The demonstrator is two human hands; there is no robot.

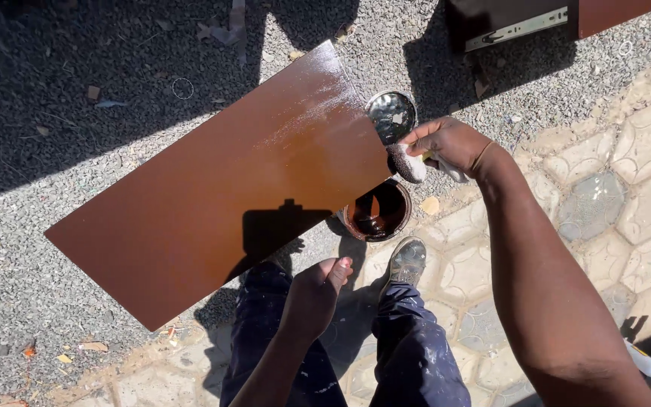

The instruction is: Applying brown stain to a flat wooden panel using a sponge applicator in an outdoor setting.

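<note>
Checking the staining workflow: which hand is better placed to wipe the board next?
Right. The right hand grips the cloth at the board edge, above the can; the left hand steadies the board's near edge.

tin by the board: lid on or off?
Off. The tin stands upright with dark brown liquid showing inside; its round metal lid lies apart on the gravel.

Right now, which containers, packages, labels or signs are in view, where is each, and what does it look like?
Open tin: on the ground beside the brown board's right end, below the right hand; round, holding dark brown liquid.
Tin lid: on the gravel just above the tin, round, shiny silver, lying flat.
Tube: at the lower right edge, slim, white.
No readable label, sign or screen shows.
</note>
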